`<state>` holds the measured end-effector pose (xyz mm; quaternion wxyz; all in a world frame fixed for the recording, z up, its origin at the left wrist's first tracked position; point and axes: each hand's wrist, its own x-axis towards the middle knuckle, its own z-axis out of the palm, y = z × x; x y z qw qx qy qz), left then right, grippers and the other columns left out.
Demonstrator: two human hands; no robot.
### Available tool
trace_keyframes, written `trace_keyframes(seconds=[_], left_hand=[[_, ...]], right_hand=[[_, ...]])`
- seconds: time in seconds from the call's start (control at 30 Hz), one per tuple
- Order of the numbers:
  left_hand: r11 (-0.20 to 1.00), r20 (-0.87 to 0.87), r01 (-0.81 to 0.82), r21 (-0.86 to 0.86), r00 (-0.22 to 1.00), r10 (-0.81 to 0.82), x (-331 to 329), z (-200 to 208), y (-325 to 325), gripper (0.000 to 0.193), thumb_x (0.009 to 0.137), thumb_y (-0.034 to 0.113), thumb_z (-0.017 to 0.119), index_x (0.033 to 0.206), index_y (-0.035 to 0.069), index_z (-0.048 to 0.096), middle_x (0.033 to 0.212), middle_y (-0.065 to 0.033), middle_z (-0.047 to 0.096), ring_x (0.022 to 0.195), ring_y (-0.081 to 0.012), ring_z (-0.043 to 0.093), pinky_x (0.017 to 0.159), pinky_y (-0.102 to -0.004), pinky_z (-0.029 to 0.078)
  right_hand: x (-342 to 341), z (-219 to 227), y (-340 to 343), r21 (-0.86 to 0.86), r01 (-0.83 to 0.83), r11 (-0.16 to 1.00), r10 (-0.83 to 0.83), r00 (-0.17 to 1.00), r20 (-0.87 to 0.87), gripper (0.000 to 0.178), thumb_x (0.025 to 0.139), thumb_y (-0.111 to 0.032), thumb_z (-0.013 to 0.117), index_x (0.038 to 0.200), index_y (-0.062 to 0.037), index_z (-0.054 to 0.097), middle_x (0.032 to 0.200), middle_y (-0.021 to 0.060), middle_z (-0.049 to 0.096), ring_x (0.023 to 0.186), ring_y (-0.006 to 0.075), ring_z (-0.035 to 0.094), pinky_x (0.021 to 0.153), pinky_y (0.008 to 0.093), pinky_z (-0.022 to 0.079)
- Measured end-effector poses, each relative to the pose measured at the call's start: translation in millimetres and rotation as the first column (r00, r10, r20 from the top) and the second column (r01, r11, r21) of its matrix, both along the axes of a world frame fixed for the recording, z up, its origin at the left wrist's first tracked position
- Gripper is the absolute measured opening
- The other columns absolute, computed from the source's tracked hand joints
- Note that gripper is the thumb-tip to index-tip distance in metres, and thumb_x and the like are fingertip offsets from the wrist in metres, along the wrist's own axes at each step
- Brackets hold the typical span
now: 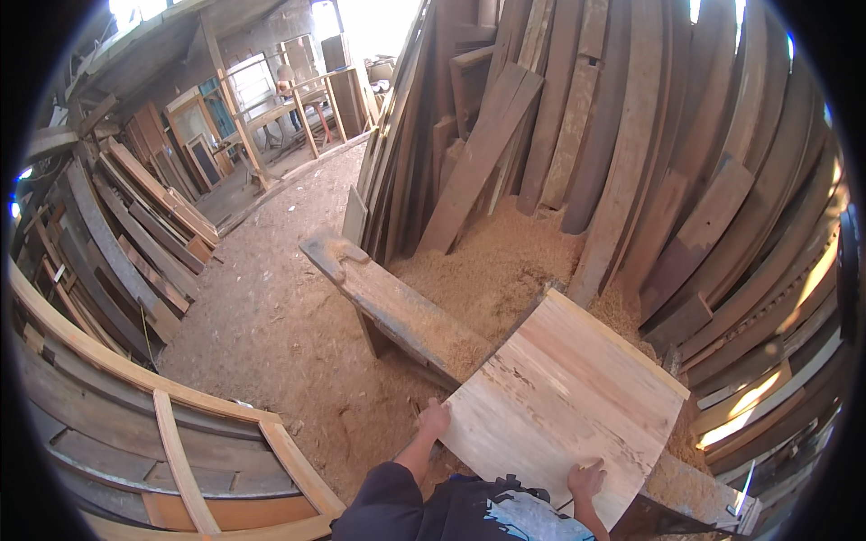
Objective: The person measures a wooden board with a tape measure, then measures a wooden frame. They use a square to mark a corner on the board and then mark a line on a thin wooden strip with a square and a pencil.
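A wide, pale wooden panel (559,379), with darker streaks and blotches, rests across a sawdust-covered bench (406,298) in front of me. At the panel's left edge, my left hand (434,420) is closed around the rim. My right hand (586,480) lies over the panel near its lower right, fingers curled. Something small and yellowish shows at those fingertips, too small to name. The bench top emerges past the panel's upper left side, and again below its lower right corner.
Tall boards (622,135) lean against the wall ahead and to the right. A sawdust heap (492,252) lies behind the bench. On the left are a wooden frame (171,451) and stacked planks (135,234). Another person (287,86) stands far off near timber framing.
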<state>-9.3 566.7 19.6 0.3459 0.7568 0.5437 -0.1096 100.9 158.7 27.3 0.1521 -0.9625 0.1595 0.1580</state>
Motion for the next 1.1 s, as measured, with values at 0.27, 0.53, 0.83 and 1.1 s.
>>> trace_keyframes(seconds=[0.27,0.53,0.83,1.1], left_hand=[[0.999,-0.080,0.031,-0.016,0.996,-0.032,-1,-3,1,0.051,0.105,0.047,0.041,0.137,0.008,0.045,0.132,-0.0247,0.062,0.126,-0.0429,0.058,0.105,-0.0568,0.040],[0.997,-0.093,0.080,0.019,0.993,-0.077,2,5,-4,0.048,0.106,0.044,0.038,0.134,0.007,0.051,0.133,-0.0221,0.063,0.126,-0.0409,0.059,0.103,-0.0564,0.044],[0.994,-0.097,0.102,0.041,0.990,-0.098,-1,4,-3,0.048,0.106,0.044,0.038,0.132,0.008,0.053,0.133,-0.0202,0.063,0.123,-0.0403,0.060,0.101,-0.0565,0.046],[0.993,-0.094,0.120,0.011,0.989,-0.118,-3,1,1,0.049,0.106,0.045,0.035,0.135,0.007,0.049,0.136,-0.0216,0.060,0.126,-0.0414,0.058,0.099,-0.0595,0.047]], right_hand=[[-2,4,5,-0.006,0.004,1.000,-0.004,1.000,0.008,0.080,0.082,-0.030,0.068,0.149,-0.0047,0.031,0.131,0.0271,0.048,0.120,0.0431,0.055,0.101,0.0526,0.045],[0,-8,-2,-0.041,0.000,0.999,0.001,1.000,0.031,0.079,0.083,-0.032,0.070,0.148,-0.0052,0.034,0.129,0.0277,0.050,0.117,0.0431,0.058,0.098,0.0511,0.047],[-1,1,3,-0.027,-0.008,1.000,0.007,1.000,-0.011,0.079,0.083,-0.029,0.067,0.149,-0.0039,0.031,0.130,0.0277,0.049,0.119,0.0427,0.057,0.100,0.0517,0.046],[0,1,5,-0.036,-0.005,0.999,0.006,1.000,0.013,0.077,0.083,-0.029,0.067,0.146,-0.0039,0.033,0.129,0.0285,0.049,0.117,0.0430,0.057,0.098,0.0522,0.047]])
